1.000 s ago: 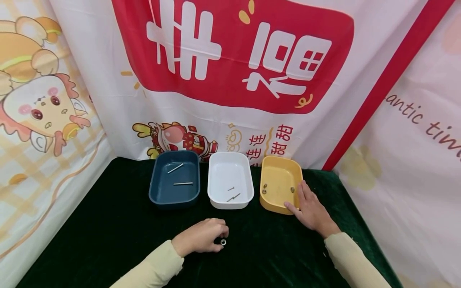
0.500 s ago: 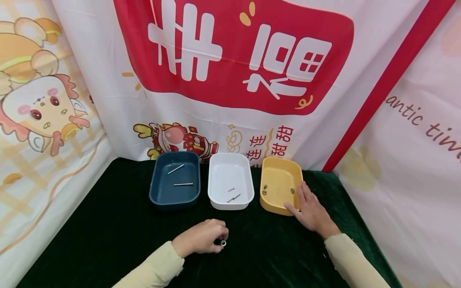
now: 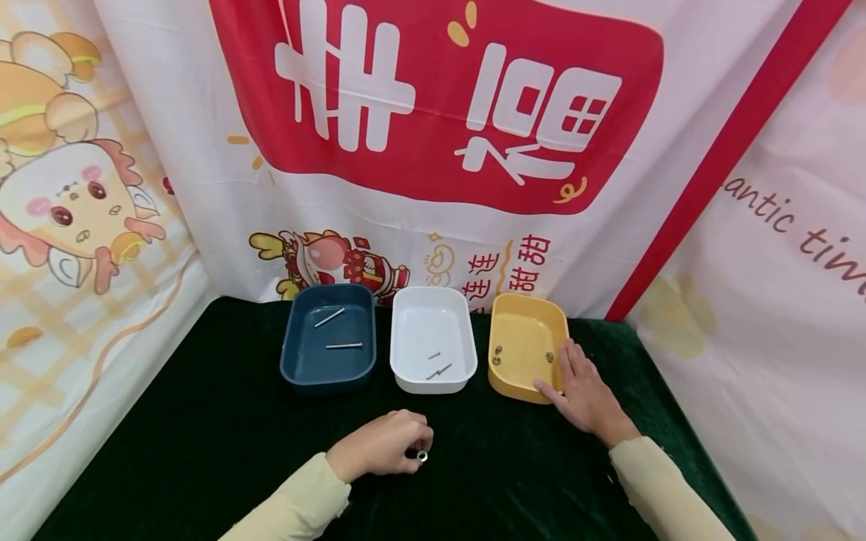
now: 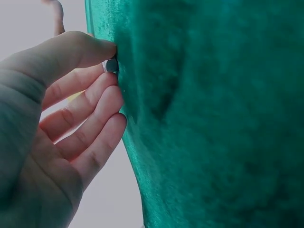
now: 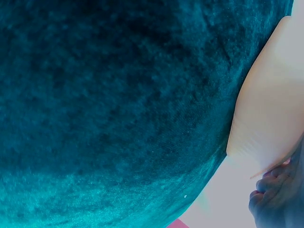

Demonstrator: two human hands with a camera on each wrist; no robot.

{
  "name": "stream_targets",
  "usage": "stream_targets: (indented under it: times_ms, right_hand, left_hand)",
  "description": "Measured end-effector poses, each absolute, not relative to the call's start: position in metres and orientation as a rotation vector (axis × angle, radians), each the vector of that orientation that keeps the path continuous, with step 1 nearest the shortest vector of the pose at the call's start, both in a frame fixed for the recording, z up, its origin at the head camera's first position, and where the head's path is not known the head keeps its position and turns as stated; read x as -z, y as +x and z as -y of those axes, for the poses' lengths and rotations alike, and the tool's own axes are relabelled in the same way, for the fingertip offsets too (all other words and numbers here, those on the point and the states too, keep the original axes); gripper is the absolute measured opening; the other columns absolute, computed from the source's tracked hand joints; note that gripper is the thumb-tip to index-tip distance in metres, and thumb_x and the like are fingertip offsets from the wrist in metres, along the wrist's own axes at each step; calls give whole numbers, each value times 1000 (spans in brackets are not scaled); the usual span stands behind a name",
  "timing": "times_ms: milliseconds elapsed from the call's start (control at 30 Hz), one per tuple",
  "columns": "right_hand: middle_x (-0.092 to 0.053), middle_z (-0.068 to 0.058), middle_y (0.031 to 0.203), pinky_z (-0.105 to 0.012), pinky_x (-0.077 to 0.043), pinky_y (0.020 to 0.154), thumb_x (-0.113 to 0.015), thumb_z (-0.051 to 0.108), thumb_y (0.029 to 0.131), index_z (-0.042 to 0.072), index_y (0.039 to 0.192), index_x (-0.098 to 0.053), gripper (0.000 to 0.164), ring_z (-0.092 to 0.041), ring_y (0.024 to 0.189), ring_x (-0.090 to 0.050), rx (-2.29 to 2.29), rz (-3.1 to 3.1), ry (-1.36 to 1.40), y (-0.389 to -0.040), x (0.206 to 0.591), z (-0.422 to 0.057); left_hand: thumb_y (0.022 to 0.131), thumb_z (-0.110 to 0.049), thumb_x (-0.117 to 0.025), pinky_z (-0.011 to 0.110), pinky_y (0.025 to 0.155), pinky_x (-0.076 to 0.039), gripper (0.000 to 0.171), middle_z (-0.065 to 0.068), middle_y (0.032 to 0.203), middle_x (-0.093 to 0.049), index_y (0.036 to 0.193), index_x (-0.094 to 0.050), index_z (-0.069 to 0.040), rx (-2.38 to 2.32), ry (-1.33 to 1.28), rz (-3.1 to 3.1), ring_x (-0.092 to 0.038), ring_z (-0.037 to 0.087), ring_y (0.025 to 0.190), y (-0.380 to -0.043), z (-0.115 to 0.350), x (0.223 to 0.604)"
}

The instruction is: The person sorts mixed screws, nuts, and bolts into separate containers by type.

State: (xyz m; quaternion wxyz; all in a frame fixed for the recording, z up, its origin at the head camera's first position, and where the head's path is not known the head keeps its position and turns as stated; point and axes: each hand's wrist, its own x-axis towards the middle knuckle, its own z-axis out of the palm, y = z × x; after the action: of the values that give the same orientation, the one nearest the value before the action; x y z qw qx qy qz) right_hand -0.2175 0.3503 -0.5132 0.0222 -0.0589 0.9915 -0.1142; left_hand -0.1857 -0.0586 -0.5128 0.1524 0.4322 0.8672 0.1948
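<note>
Low over the green cloth in the head view, my left hand [image 3: 382,443] pinches a small metal nut [image 3: 422,456] between thumb and index finger. From the left wrist, the same nut [image 4: 111,65] shows at the thumb's tip, close against the cloth, with the other fingers loosely bent. My right hand [image 3: 587,397] rests against the yellow tray [image 3: 528,387], its fingers extended along the right side and the thumb at the near rim. Several nuts [image 3: 497,356] lie in that tray. The right wrist view is mostly cloth, with a dim hand at its lower right corner.
Left of the yellow tray stands a white tray [image 3: 433,387] holding several small screws [image 3: 440,371]. Further left, a dark blue tray [image 3: 328,382] contains two longer bolts [image 3: 343,346]. Printed curtains [image 3: 379,191] hang behind the green-covered table [image 3: 203,421].
My left hand has shifted very slightly to the right along with the nut. The right hand and the trays stay where they were.
</note>
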Motion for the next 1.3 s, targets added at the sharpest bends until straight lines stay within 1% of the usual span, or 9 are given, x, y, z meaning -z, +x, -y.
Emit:
stream_targets:
  times_ms: [133, 267, 467, 733, 867, 1033, 1067, 1300]
  right_hand:
    - [1, -15, 180, -66, -15, 130, -39, 76, 101, 11, 170, 9, 106, -44, 165, -6, 347, -3076, -194, -217, 513, -351]
    - [1, -15, 180, -66, -15, 131, -35, 81, 99, 11, 170, 8, 108, -43, 165, -6, 346, -3075, -192, -217, 513, -351]
    - [1, -15, 180, -66, -15, 131, -37, 79, 100, 11, 170, 8, 107, -43, 165, -6, 350, -3074, -195, -217, 513, -351]
    - [1, -16, 180, -66, -14, 131, -40, 76, 101, 10, 170, 7, 106, -44, 165, -5, 348, -3065, -185, -217, 512, -350]
    - [2, -16, 180, -65, -14, 131, -40, 75, 102, 9, 170, 7, 106, -43, 165, -5, 357, -3060, -186, -218, 512, -350]
    - [2, -15, 180, -65, -14, 131, -39, 77, 101, 9, 170, 6, 107, -43, 165, -5, 370, -3059, -192, -218, 513, -350]
    - [2, -15, 180, -65, -14, 131, -38, 78, 100, 9, 170, 5, 107, -43, 165, -5, 370, -3062, -193, -218, 513, -351]
    - [1, -16, 180, -65, -15, 131, -44, 71, 103, 8, 170, 4, 104, -44, 165, -6, 356, -3079, -187, -218, 514, -349]
  left_hand:
    - [91, -18, -82, 18, 76, -54, 11, -14, 93, -65, 96, -75, -24, -554, 1237, -2476, -59, -3, 82, -187, 54, 512]
    - [90, -19, -82, 17, 74, -53, 11, -14, 91, -65, 94, -74, -25, -551, 1232, -2472, -58, -4, 78, -189, 47, 509]
    - [87, -20, -83, 16, 68, -50, 12, -14, 85, -62, 88, -72, -26, -548, 1251, -2503, -56, -4, 73, -191, 35, 501]
    - [85, -22, -83, 13, 65, -48, 12, -11, 84, -64, 87, -72, -24, -598, 1369, -2548, -55, -3, 71, -196, 15, 487]
    - [87, -23, -82, 11, 65, -47, 10, -9, 86, -67, 89, -72, -24, -644, 1441, -2586, -54, -3, 71, -198, 5, 481]
    - [88, -25, -81, 12, 66, -48, 8, -12, 86, -64, 91, -72, -25, -652, 1468, -2623, -55, -3, 73, -203, -6, 470]
    - [88, -25, -80, 12, 67, -48, 8, -11, 86, -65, 91, -73, -24, -650, 1476, -2631, -55, -3, 73, -204, -9, 468]
    - [87, -24, -81, 10, 70, -49, 9, -11, 88, -67, 92, -74, -21, -723, 1611, -2723, -57, -3, 76, -213, -28, 456]
